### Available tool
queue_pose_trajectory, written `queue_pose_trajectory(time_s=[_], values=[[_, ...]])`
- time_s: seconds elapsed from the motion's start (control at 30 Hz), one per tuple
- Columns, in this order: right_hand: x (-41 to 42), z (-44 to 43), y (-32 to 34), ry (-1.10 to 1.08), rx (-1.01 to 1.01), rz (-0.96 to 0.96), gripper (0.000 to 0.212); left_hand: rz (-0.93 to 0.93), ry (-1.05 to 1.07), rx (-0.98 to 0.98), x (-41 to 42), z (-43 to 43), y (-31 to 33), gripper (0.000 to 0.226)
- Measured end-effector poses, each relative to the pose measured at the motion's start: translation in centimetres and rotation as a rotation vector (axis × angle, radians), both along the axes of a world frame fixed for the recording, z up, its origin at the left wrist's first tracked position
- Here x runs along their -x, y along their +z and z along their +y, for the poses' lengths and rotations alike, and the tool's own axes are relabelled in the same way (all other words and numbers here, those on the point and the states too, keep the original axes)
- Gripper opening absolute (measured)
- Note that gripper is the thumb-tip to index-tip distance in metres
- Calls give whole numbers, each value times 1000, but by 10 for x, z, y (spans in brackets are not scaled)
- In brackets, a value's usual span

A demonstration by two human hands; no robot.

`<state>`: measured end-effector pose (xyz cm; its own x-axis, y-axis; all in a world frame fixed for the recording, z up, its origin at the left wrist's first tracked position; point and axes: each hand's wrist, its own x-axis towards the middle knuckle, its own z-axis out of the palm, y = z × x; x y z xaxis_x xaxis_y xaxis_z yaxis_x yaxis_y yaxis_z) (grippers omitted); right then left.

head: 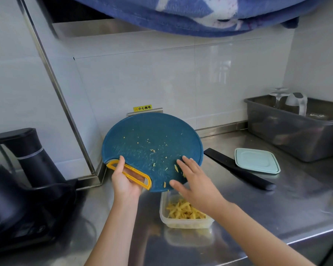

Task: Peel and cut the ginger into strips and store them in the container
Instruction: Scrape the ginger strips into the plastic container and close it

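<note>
The left hand point(126, 181) curls round the yellow handle, tipping the cutting board point(152, 139) so its low edge overhangs the container point(162, 214) near the counter's point(277, 208) front edge. The right hand point(194, 181), fingers straight and spread, lies on the board to brush stray bits down onto the ginger strips point(185, 210) inside.

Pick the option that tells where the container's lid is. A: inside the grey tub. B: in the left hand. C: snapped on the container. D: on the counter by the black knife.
D: the pale blue lid lies on the counter next to the black knife; the container stands open.
</note>
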<state>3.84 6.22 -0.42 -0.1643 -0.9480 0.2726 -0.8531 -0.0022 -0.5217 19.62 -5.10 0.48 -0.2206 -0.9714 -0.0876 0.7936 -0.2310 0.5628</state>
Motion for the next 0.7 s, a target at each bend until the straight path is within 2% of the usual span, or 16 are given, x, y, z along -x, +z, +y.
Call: queue_pose_trajectory(time_s=[0.13, 0.37, 0.53, 0.7], values=[[-13, 3, -3, -7, 133, 33, 57, 22, 9, 15, 5, 3, 2, 32], [-12, 17, -11, 170, 292, 59, 28, 53, 14, 3, 8, 5, 11, 32], [-1, 34, -9, 238, 241, 106, 20, 51, 21, 3, 8, 6, 14, 31], [4, 27, 12, 224, 228, 52, 12, 37, 8, 11, 8, 12, 15, 28]])
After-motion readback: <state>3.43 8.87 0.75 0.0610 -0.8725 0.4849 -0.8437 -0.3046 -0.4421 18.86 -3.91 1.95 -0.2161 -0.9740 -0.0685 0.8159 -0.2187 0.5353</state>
